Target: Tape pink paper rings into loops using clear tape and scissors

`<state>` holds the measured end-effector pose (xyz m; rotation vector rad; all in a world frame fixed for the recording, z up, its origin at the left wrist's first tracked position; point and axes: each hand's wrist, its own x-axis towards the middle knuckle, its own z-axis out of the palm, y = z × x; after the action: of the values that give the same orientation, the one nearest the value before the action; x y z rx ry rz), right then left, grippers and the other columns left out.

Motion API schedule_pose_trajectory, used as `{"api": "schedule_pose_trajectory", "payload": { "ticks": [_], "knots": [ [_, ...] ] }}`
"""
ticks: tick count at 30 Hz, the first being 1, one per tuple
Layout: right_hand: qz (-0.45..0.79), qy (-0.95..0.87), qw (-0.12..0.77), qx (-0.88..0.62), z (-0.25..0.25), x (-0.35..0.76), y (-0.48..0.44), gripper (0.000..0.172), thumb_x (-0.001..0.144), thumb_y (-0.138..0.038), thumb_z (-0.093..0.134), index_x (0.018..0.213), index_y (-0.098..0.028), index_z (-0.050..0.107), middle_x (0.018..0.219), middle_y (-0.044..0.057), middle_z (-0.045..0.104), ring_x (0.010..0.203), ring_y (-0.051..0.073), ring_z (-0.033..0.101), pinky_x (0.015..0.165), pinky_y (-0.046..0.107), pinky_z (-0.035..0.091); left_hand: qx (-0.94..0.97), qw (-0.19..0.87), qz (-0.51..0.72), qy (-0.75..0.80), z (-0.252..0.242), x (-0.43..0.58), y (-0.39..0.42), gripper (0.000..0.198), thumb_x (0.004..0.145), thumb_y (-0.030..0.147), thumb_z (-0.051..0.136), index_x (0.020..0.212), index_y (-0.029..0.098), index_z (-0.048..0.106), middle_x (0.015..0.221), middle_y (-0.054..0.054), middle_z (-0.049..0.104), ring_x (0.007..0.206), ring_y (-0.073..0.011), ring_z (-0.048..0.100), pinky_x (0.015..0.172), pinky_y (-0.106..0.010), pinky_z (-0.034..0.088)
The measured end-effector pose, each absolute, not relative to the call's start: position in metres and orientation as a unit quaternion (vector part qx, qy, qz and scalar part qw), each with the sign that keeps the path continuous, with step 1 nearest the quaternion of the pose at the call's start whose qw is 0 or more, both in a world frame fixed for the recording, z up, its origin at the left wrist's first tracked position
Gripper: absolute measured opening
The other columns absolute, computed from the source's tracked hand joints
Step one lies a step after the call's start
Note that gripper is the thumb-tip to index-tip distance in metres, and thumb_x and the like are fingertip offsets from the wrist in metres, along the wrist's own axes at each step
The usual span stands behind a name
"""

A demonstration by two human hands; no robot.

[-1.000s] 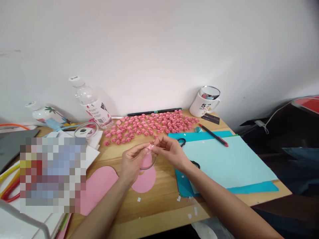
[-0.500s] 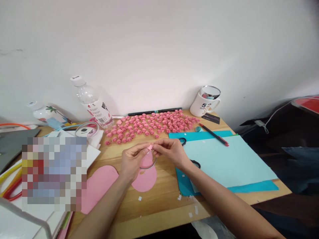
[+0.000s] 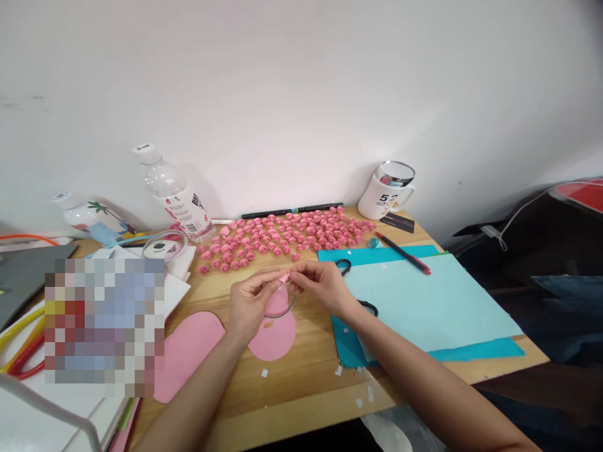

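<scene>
My left hand (image 3: 252,302) pinches a small folded piece of pink paper (image 3: 284,277) between thumb and fingers. On the piece's right side, my right hand (image 3: 323,285) has its thumb and fingertips closed on the same paper. Just below them lies a clear ring like a roll of tape (image 3: 282,312), partly behind my left hand. It rests over a round pink paper (image 3: 276,344). Left of my left wrist is a stack of larger pink rounded papers (image 3: 193,348). Beyond my hands, several rolled pink paper roses (image 3: 282,235) spread across the table.
A plastic bottle (image 3: 186,201) and a white mug (image 3: 379,198) stand near the wall. Black scissor handles (image 3: 370,308) show by the blue sheets (image 3: 424,301), where a pen (image 3: 405,254) lies. Books and papers fill the left. White scraps (image 3: 370,393) lie near the front edge.
Both hands keep their pinch on the pink paper, with almost no movement. The view has shifted very slightly.
</scene>
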<state>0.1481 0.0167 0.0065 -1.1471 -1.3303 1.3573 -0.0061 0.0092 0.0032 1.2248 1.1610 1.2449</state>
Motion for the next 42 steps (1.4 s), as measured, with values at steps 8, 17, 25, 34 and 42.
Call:
{"api": "schedule_pose_trajectory", "payload": {
  "ticks": [8, 17, 25, 34, 42],
  "knots": [
    [0.527, -0.553, 0.435, -0.476, 0.0045, 0.1472, 0.016, 0.018, 0.073, -0.033, 0.061, 0.072, -0.015, 0.065, 0.062, 0.002, 0.064, 0.054, 0.012, 0.057, 0.055, 0.025, 0.047, 0.552, 0.452, 0.506, 0.484, 0.0049, -0.0053, 0.0059, 0.011, 0.069, 0.02, 0.067, 0.075, 0.023, 0.075, 0.088, -0.005, 0.073, 0.086, -0.0209, 0.065, 0.083, -0.032, 0.051],
    [0.55, -0.538, 0.429, -0.473, 0.0038, 0.1483, 0.0176, 0.018, 0.072, -0.032, 0.062, 0.072, -0.014, 0.066, 0.063, 0.002, 0.066, 0.057, 0.012, 0.06, 0.057, 0.026, 0.05, 0.546, 0.461, 0.505, 0.485, 0.0077, -0.0061, 0.0075, 0.012, 0.069, 0.018, 0.066, 0.077, 0.023, 0.075, 0.088, -0.004, 0.073, 0.085, -0.0196, 0.066, 0.082, -0.031, 0.051],
    [0.543, -0.54, 0.431, -0.477, 0.0038, 0.1474, 0.0171, 0.018, 0.071, -0.032, 0.063, 0.074, -0.014, 0.066, 0.064, 0.002, 0.065, 0.055, 0.012, 0.059, 0.055, 0.025, 0.049, 0.553, 0.457, 0.5, 0.486, 0.0067, -0.006, 0.0067, 0.011, 0.069, 0.02, 0.067, 0.076, 0.022, 0.075, 0.087, -0.005, 0.073, 0.086, -0.0213, 0.065, 0.083, -0.034, 0.051],
    [0.552, -0.556, 0.42, -0.459, 0.006, 0.1516, 0.0186, 0.022, 0.072, -0.036, 0.063, 0.077, -0.014, 0.067, 0.063, 0.002, 0.065, 0.056, 0.012, 0.06, 0.057, 0.026, 0.051, 0.49, 0.506, 0.508, 0.496, 0.0051, -0.0053, 0.008, 0.012, 0.065, 0.021, 0.07, 0.076, 0.019, 0.075, 0.085, -0.006, 0.073, 0.085, -0.0221, 0.066, 0.084, -0.035, 0.051],
    [0.537, -0.555, 0.415, -0.481, 0.007, 0.1533, 0.0197, 0.02, 0.072, -0.034, 0.063, 0.068, -0.014, 0.064, 0.059, 0.002, 0.063, 0.052, 0.011, 0.058, 0.054, 0.025, 0.049, 0.445, 0.545, 0.513, 0.492, 0.0037, -0.0046, 0.0081, 0.015, 0.063, 0.022, 0.073, 0.077, 0.017, 0.074, 0.085, -0.007, 0.073, 0.084, -0.0207, 0.066, 0.084, -0.033, 0.05]
  ]
}}
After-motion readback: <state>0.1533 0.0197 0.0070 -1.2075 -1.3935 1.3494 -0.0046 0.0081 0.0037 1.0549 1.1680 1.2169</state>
